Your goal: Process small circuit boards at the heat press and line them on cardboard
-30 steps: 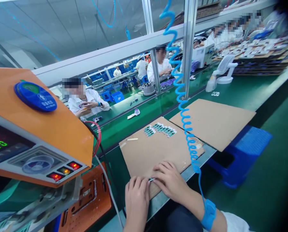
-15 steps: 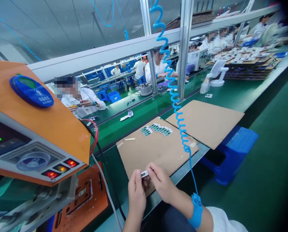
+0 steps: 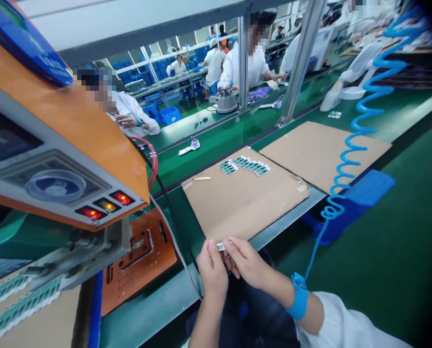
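Between my two hands is a small white part with a dark window [image 3: 220,246], too small to name more exactly. My left hand [image 3: 214,268] is closed and pinches its left end. The closed fingers of my right hand [image 3: 247,261] grip the right end, and a blue wrist strap [image 3: 300,296] with a coiled cord circles that wrist. Both hands are at the near edge of a cardboard sheet [image 3: 237,208]. Toward the sheet's far side lie several small green-and-white circuit boards [image 3: 252,164] in rows, with a thin pale stick [image 3: 201,178] to their left.
An orange machine [image 3: 103,150] with lit switches stands at left above an orange plate [image 3: 139,266]. More green boards [image 3: 23,309] lie lower left. A blue coiled cord [image 3: 350,154] hangs at right over a second cardboard sheet [image 3: 320,150] and a blue stool [image 3: 361,203]. Co-workers sit opposite.
The camera view has tilted down and shifted, bringing in the lower-left boards. The coiled cord now appears farther right. Both hands still hold the white part, now just off the cardboard's near edge.
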Tool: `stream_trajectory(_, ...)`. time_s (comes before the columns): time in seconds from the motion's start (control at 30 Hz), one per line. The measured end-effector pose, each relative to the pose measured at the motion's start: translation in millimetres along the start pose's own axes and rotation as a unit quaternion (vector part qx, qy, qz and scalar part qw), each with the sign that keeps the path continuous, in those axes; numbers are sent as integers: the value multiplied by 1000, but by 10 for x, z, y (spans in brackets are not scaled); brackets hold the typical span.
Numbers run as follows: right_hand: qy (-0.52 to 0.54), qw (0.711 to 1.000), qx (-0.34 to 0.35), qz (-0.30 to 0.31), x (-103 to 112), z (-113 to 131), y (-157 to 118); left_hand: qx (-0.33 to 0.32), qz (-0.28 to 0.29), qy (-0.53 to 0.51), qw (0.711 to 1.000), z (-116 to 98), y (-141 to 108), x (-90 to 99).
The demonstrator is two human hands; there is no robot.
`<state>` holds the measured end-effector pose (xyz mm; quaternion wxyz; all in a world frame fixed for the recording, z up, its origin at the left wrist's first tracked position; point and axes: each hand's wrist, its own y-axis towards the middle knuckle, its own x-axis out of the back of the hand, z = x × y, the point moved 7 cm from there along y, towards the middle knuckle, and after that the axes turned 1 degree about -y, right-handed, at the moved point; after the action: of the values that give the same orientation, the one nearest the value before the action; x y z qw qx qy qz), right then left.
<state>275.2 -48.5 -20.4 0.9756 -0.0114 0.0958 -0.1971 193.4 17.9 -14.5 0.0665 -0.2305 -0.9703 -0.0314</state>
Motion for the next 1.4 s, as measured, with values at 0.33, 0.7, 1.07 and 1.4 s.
stream_trajectory(0.33,-60,998,-1,26,19,66,10,-49,-11,22,998,118,-41,49)
stream_trajectory(0.7,-18,999,-19,39,-3,23,24,-54,-6,17,998,-3,-50,38)
stream_trajectory(1.07,31,994,-56,86,-3,16,40,-83,-40,117,989,1,-58,89)
stream_trajectory(1.4,17,993,-47,104,-13,25,30,-54,-32,67,996,75,-58,83)
